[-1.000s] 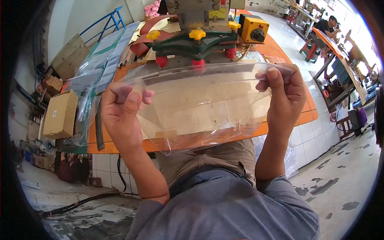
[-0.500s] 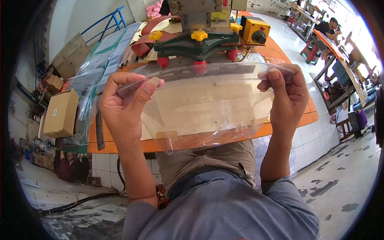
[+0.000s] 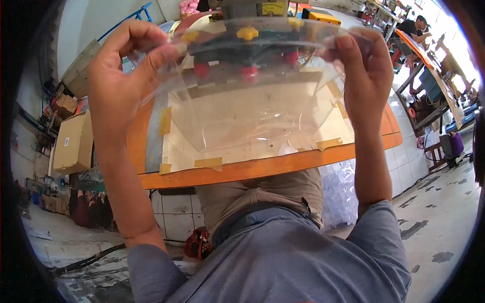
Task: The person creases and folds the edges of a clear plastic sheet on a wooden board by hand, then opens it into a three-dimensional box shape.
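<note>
A clear, see-through plastic sheet (image 3: 257,108), perhaps folded double, hangs stretched between my two hands. My left hand (image 3: 124,76) pinches its upper left corner between thumb and fingers. At the upper right corner, my right hand (image 3: 365,76) grips it the same way. The sheet's lower part hangs over a cream board (image 3: 182,156) fixed with tan tape on the orange table (image 3: 283,169). Behind the sheet stands a press with yellow knobs (image 3: 247,33) and red feet, seen blurred through the plastic.
A cardboard box (image 3: 73,144) stands at the left. Beneath the table's right side is a bundle of clear plastic (image 3: 339,194). A yellow control box (image 3: 323,16) is beside the press. Another person (image 3: 411,33) sits at a bench far right.
Both hands have risen toward the camera and moved slightly apart, lifting the plastic sheet in front of the press. More of the taped board now shows below it.
</note>
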`<state>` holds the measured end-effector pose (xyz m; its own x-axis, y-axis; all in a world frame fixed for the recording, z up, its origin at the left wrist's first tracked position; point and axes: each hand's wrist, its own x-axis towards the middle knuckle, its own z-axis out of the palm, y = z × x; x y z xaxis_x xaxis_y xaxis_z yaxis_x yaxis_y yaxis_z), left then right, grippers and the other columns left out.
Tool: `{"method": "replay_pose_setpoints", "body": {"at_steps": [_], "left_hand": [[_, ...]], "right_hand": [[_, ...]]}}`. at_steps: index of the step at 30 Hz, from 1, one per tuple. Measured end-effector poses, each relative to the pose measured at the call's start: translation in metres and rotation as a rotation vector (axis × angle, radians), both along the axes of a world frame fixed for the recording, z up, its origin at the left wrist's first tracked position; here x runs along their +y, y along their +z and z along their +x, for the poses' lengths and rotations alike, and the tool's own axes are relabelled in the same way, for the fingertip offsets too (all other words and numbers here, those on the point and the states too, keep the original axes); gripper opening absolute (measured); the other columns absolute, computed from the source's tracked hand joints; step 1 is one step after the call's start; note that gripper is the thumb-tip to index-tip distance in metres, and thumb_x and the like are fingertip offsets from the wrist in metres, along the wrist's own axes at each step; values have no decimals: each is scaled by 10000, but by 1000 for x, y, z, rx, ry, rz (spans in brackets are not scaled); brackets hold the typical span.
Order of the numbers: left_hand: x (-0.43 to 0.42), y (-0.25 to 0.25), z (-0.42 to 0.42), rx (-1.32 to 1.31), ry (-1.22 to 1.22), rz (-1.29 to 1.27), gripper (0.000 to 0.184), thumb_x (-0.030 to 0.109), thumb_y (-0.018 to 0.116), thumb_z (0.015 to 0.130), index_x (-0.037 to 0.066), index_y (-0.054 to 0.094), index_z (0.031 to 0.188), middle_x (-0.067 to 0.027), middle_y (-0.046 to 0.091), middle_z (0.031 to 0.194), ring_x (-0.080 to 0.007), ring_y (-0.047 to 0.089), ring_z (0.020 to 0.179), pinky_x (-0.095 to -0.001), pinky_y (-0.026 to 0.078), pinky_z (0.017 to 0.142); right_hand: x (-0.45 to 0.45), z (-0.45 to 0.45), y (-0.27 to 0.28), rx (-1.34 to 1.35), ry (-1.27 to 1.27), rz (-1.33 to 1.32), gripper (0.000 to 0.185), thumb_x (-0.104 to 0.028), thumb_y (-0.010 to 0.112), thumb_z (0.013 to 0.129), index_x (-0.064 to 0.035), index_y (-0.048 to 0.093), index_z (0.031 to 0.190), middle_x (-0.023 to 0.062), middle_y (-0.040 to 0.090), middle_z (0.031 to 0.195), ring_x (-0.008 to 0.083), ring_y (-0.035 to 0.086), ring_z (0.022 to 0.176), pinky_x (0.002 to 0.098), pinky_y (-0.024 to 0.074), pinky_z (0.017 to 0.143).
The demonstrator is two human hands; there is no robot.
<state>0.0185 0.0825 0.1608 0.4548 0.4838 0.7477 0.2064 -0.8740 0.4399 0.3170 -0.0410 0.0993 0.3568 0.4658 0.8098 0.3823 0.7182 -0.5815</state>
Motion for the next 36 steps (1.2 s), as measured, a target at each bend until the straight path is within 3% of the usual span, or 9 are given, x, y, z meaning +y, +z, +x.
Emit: {"method": "replay_pose_setpoints", "body": {"at_steps": [4, 5, 10, 14, 20, 28, 31, 33, 36], "left_hand": [[31, 9, 0, 93, -55, -15, 179, 77, 789, 882, 49, 675, 1018, 12, 654, 943, -84, 595, 910, -245, 464, 884], [38, 11, 1, 98, -56, -21, 179, 77, 789, 882, 49, 675, 1018, 12, 654, 943, -84, 595, 910, -245, 464, 884], [57, 2, 5, 252, -87, -139, 150, 134, 773, 893, 45, 668, 952, 16, 675, 852, -70, 613, 846, -241, 473, 814], [56, -13, 13, 393, -8, -169, 140, 136, 762, 893, 54, 665, 950, 17, 675, 849, -74, 627, 866, -242, 477, 810], [49, 11, 18, 577, -65, -61, 201, 162, 792, 857, 56, 684, 989, -7, 683, 909, -108, 632, 918, -308, 499, 895], [10, -1, 79, 580, -149, 66, 174, 172, 739, 936, 7, 690, 964, -42, 690, 833, -82, 643, 722, -255, 532, 689], [4, 7, 81, 554, -140, -119, 154, 148, 722, 951, 2, 683, 924, -25, 678, 793, -67, 630, 709, -244, 520, 653], [6, 4, 78, 551, -154, -119, 148, 145, 719, 953, 4, 684, 928, -23, 678, 796, -70, 628, 708, -243, 519, 654], [14, -2, 73, 539, -206, -117, 129, 135, 710, 959, 10, 688, 939, -18, 680, 806, -76, 625, 703, -241, 517, 656]], "right_hand": [[19, 30, 16, -239, -18, -152, 222, -121, 614, 1042, 14, 599, 1218, 111, 727, 1031, 168, 707, 921, 305, 561, 824], [29, 45, 18, -234, 207, -150, 225, -110, 665, 1016, -1, 625, 1208, 81, 719, 1084, 133, 710, 983, 247, 580, 836], [34, 47, 31, -251, 121, -278, 165, -120, 689, 1004, 7, 662, 1106, 57, 704, 946, 103, 689, 860, 256, 582, 762], [31, 48, 35, -553, 11, -558, 142, -117, 684, 1005, 3, 656, 1075, 59, 685, 917, 98, 667, 829, 260, 582, 766], [41, 49, 35, -462, 253, -478, 160, -119, 682, 1007, 8, 624, 1084, 48, 693, 901, 94, 674, 822, 267, 583, 746], [21, 11, 41, -564, 12, -644, 181, -157, 683, 1012, -18, 638, 1119, 56, 724, 949, 117, 701, 839, 272, 576, 747], [24, 27, -3, -254, 180, -263, 248, -191, 664, 1027, -67, 598, 1231, 80, 721, 1064, 123, 700, 954, 243, 557, 821], [7, 23, -24, -33, -125, -51, 181, -152, 621, 1047, 5, 597, 1134, 99, 716, 1041, 131, 682, 916, 275, 545, 803], [-19, 16, -77, 236, -323, -213, 217, -213, 603, 1056, -17, 581, 1145, 71, 689, 999, 127, 649, 861, 261, 517, 770]]}}
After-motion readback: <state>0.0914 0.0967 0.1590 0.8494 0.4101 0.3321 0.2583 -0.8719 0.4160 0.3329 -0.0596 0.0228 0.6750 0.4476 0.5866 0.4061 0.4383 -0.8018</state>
